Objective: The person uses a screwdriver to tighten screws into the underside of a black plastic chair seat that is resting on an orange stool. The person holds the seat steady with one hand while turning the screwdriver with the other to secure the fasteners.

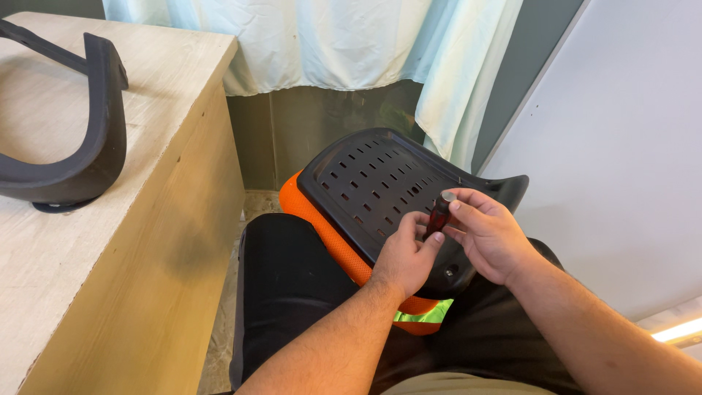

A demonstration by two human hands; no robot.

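As both hands (pixel 453 245) meet | screwdriver handle (pixel 439 216) upright between fingers

Just one view here, a camera worn on the person's head, tilted down and forward over their lap. It sits close in: the black slotted plastic seat shell with orange padding (pixel 380 190) fills the middle. Left of that shell the pale wooden bench (pixel 146 241) runs up the frame edge; behind it hangs a light curtain (pixel 329 44), and right of it is a white wall panel (pixel 621 146).
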